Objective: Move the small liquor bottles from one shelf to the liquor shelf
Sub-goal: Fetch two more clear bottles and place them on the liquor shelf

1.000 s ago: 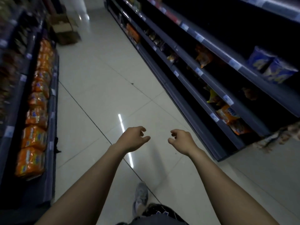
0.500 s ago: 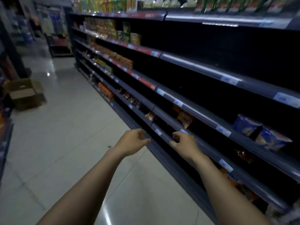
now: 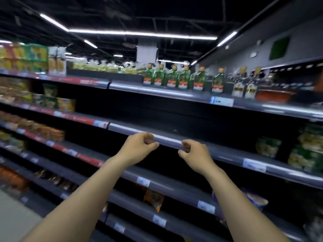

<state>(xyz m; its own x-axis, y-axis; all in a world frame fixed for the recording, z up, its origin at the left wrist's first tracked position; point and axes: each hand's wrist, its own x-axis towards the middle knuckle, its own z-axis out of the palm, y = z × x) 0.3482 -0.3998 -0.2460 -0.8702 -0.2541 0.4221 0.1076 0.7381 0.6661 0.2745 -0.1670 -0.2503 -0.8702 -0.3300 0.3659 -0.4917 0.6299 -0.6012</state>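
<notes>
Several small green liquor bottles (image 3: 181,78) with red labels stand in a row on the top shelf (image 3: 166,92), upper middle of the view. Two clear bottles with gold caps (image 3: 244,84) stand just right of them. My left hand (image 3: 138,145) and my right hand (image 3: 194,151) are held out in front of me, well below the bottles, at the height of the second shelf's front edge (image 3: 167,139). Both hands have loosely curled fingers and hold nothing.
Snack packets (image 3: 64,103) and boxes (image 3: 24,56) fill the shelves to the left. Green packets (image 3: 307,151) sit at the right on the second shelf. Lower shelves hold an orange packet (image 3: 153,198) and price tags (image 3: 206,206). Floor (image 3: 10,215) shows at lower left.
The view has swung up from the aisle floor to the shelves, bringing the top shelf with the liquor bottles into sight. Both hands stay held out in front, empty.
</notes>
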